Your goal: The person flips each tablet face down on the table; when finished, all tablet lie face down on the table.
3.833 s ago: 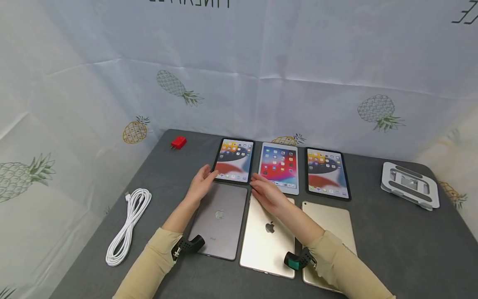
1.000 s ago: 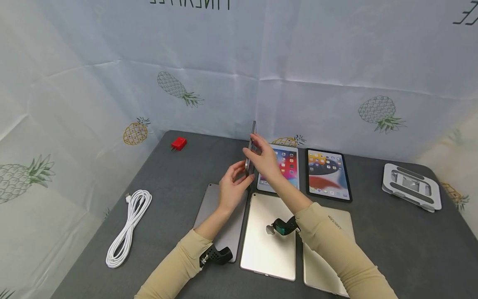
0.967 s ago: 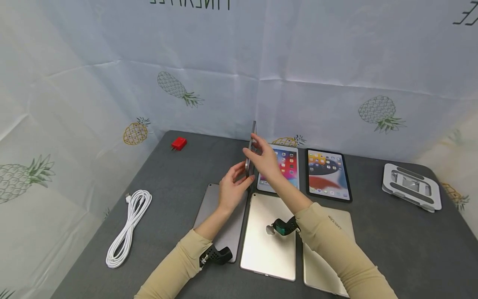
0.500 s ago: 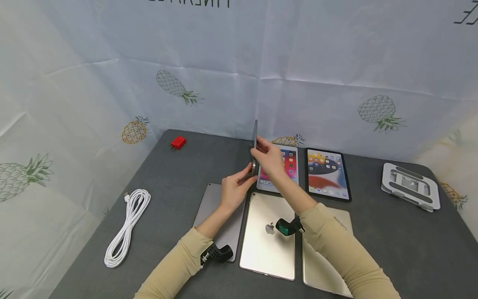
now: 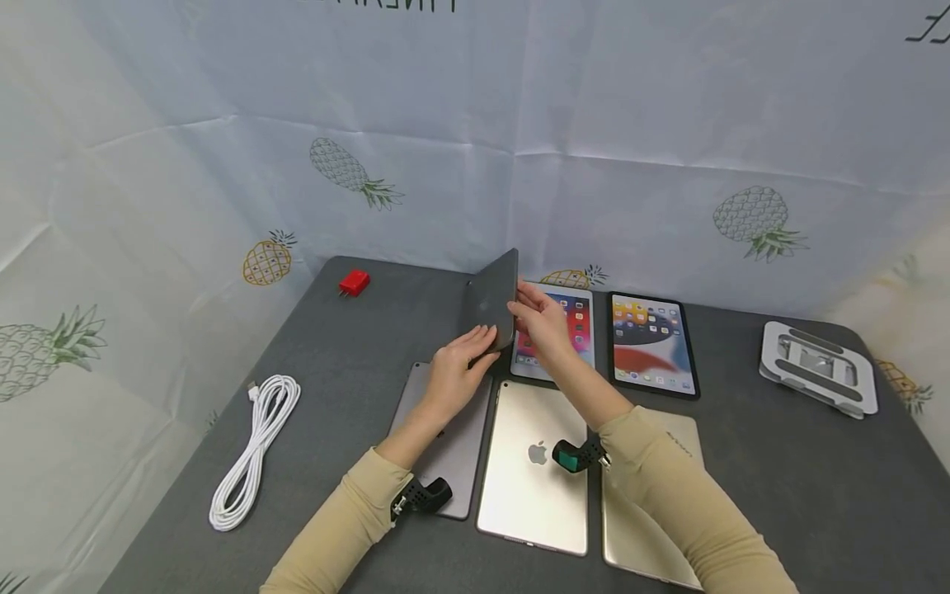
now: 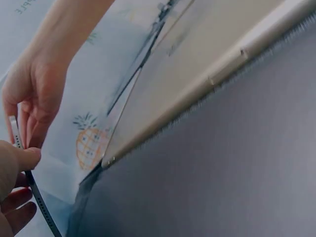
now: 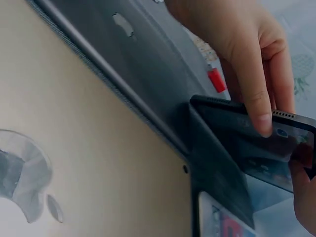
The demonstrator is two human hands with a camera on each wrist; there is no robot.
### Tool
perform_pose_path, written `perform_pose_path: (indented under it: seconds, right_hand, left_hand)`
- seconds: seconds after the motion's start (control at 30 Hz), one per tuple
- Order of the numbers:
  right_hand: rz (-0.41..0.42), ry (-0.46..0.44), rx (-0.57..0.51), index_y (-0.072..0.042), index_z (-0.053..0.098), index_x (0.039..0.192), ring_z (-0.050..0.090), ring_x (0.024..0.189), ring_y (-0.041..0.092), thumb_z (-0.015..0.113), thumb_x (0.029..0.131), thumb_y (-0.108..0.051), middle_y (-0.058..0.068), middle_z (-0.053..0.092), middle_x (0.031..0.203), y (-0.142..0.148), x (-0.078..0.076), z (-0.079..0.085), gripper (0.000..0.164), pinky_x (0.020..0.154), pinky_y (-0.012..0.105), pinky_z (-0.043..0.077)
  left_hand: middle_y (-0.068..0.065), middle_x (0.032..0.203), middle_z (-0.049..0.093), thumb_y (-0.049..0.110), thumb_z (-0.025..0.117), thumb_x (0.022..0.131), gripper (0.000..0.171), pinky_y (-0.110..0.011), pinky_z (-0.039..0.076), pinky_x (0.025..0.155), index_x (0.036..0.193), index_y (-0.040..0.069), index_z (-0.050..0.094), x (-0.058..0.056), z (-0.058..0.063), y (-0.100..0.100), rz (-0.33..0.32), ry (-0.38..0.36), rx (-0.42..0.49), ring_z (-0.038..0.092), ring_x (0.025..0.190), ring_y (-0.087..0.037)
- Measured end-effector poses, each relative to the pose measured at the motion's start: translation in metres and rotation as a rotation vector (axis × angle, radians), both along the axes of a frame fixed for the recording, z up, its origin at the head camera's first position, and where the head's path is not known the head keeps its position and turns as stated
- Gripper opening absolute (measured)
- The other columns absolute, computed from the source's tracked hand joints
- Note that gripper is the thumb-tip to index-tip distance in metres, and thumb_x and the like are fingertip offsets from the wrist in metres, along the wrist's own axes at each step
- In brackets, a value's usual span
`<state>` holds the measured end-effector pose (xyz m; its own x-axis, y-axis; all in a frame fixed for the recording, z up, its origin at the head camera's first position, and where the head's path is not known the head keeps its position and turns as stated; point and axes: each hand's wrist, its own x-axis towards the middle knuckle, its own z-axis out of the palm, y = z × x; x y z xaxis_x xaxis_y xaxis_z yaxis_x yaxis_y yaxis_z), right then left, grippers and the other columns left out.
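Lifted off the grey table (image 5: 349,346), a dark grey tablet (image 5: 491,301) is held at the centre of the head view, tilted with its back turned toward the left of the frame. The left hand (image 5: 453,373) is raised from the lower left, its forearm in a beige sleeve, and its fingers are curled against the tablet's lower edge, with the thumb pressed to the thin rim in the left wrist view (image 6: 19,163). The right hand (image 5: 545,322) is reached in from the lower right, and its fingers are closed on the tablet's right edge; in the right wrist view one fingertip (image 7: 261,118) is seen laid over the dark corner.

Compared with half a second earlier, the tablet has been turned: it was then seen edge-on as a thin upright line, and its broad back is now shown. At the earliest moment it lay screen-up in the far row, left of the white tablet (image 5: 566,326), and that place is now bare.

Below the hands, a space grey tablet (image 5: 453,450), a gold tablet (image 5: 530,470) and another gold one (image 5: 638,528) are laid face down. A black-framed tablet (image 5: 651,342) is lit at the right of the far row.
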<state>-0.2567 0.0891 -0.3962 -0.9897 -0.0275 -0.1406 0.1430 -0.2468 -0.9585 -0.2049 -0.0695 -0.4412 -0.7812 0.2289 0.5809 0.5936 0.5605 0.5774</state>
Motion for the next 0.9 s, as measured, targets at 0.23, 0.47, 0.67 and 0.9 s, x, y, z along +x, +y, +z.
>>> perform_pose_path:
  seconds: [0.23, 0.47, 0.67, 0.9]
  right_hand:
    - [-0.001, -0.059, 0.016, -0.003, 0.040, 0.148, 0.047, 0.131, 0.022, 0.056, 0.097, -0.001, 0.013, 0.044, 0.148, -0.002, -0.004, -0.017, 0.054, 0.103, 0.036, 0.042]
    - [0.022, -0.070, 0.188, -0.005, 0.036, 0.150, 0.041, 0.135, 0.026, 0.056, 0.098, -0.006, 0.015, 0.040, 0.150, -0.007, -0.006, -0.030, 0.056, 0.106, 0.038, 0.039]
    - [0.010, -0.078, 0.250, -0.003, 0.035, 0.150, 0.042, 0.130, 0.027, 0.055, 0.097, -0.005, 0.017, 0.041, 0.146, -0.010, -0.005, -0.031, 0.057, 0.106, 0.039, 0.039]
    - [0.031, -0.117, 0.274, 0.005, 0.036, 0.147, 0.039, 0.137, 0.027, 0.051, 0.098, -0.004, 0.019, 0.040, 0.149, -0.009, -0.001, -0.030, 0.052, 0.110, 0.038, 0.034]
  left_hand:
    - [-0.014, 0.125, 0.063, 0.014, 0.073, 0.087, 0.040, -0.042, 0.053, 0.086, 0.126, 0.007, 0.067, -0.001, -0.001, -0.012, 0.051, 0.015, -0.235, 0.061, 0.115, -0.027]
    - [-0.014, 0.125, 0.063, 0.014, 0.072, 0.088, 0.040, -0.043, 0.056, 0.076, 0.127, 0.010, 0.066, -0.008, -0.003, -0.020, 0.061, 0.000, -0.377, 0.063, 0.112, -0.028]
    - [-0.013, 0.125, 0.063, 0.017, 0.072, 0.088, 0.040, -0.044, 0.056, 0.074, 0.128, 0.012, 0.067, -0.011, -0.004, -0.021, 0.067, -0.017, -0.468, 0.063, 0.112, -0.027]
    - [-0.015, 0.126, 0.063, 0.016, 0.072, 0.088, 0.039, -0.045, 0.056, 0.076, 0.127, 0.011, 0.067, -0.013, -0.005, -0.022, 0.066, -0.048, -0.529, 0.063, 0.112, -0.029]
